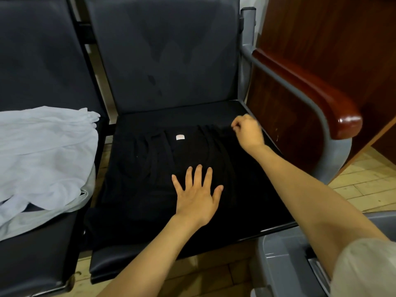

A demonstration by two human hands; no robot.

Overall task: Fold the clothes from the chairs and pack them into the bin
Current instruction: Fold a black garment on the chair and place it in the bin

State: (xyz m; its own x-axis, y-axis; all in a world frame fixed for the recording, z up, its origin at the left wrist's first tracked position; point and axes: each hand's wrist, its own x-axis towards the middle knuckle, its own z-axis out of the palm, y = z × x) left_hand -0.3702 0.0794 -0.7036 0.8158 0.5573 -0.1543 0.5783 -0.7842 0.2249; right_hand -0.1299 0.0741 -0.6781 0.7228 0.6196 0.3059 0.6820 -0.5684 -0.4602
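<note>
A black garment (150, 168) with a small pale label lies spread over the seat of the right-hand dark chair (162, 61). My left hand (198, 196) presses flat on its middle, fingers straight and spread. My right hand (248, 131) pinches the garment's far right edge near the back of the seat, fingers curled. A crumpled white garment (42, 155) lies on the seat of the neighbouring chair at the left. A grey plastic bin (285, 264) stands on the floor at the lower right, partly hidden by my right arm.
The right chair has a grey metal armrest capped with glossy red-brown wood (334, 108). A dark wooden cabinet (321, 28) stands behind it at the right. Pale tiled floor (364, 185) shows beside and under the chairs.
</note>
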